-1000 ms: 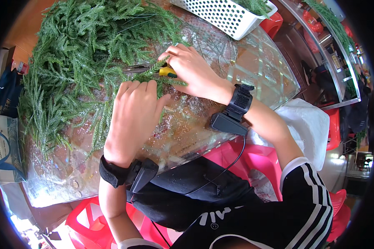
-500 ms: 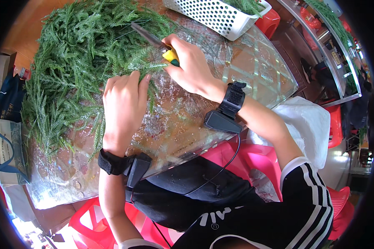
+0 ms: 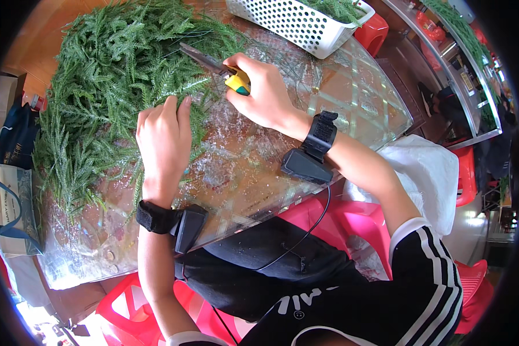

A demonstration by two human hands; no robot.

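A big heap of green artificial fir sprigs (image 3: 115,75), frosted white in places, covers the left of the table. My left hand (image 3: 166,135) lies at the heap's near right side, fingers curled and back up, with a fir sprig (image 3: 193,86) pinched at the fingertips. My right hand (image 3: 262,89) is closed round the yellow and green handles of scissors (image 3: 205,59). Their dark, pointed blades reach left over the heap. The tips are close to some thin wire-like stems there. My fingers hide part of the handles.
The table (image 3: 236,190) has a clear cover strewn with white flecks. A white perforated basket (image 3: 297,26) with more greenery stands at the far edge. Pink-red stools (image 3: 352,219) are beside my legs. A paper bag (image 3: 14,207) stands at the left, a white sack (image 3: 424,173) at the right.
My left hand has moved slightly left, with the sprig at its fingertips. My right hand and the scissors have shifted a little, the blades now lower and farther from the sprig.
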